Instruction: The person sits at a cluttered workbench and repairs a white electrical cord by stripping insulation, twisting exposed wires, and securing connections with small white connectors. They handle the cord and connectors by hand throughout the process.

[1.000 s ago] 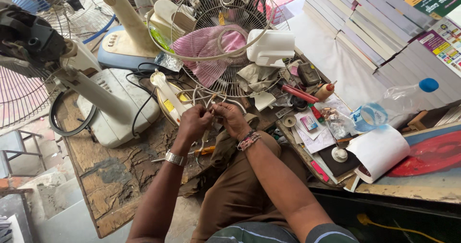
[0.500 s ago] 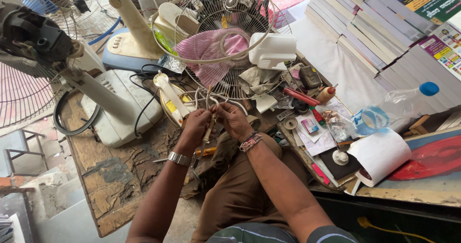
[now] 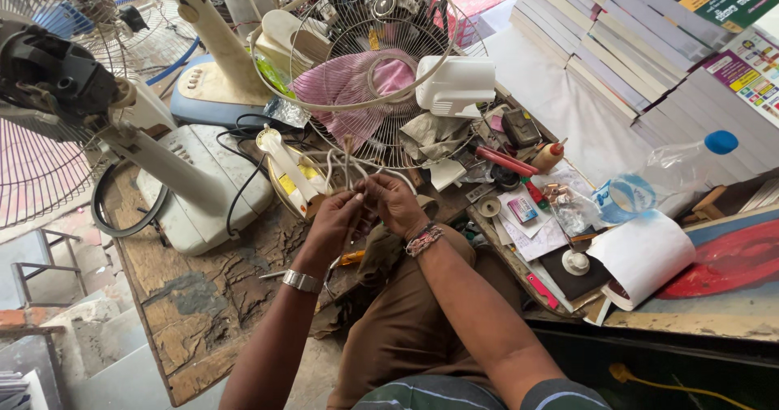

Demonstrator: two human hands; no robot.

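Right now those white wires [image 3: 345,167] sit pinched between your fingers, just in front of the wire fan guard [image 3: 369,61]. Your left hand [image 3: 337,223] and right hand [image 3: 395,203] both close on them, touching, over the cracked wooden bench [image 3: 203,313], beside the white fan base [image 3: 195,191].

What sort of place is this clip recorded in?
Probably a small fan-repair stall or workshop: dismantled fan guard, pedestal fan bases, and small parts crowd a worn wooden bench, while both hands work white wires.
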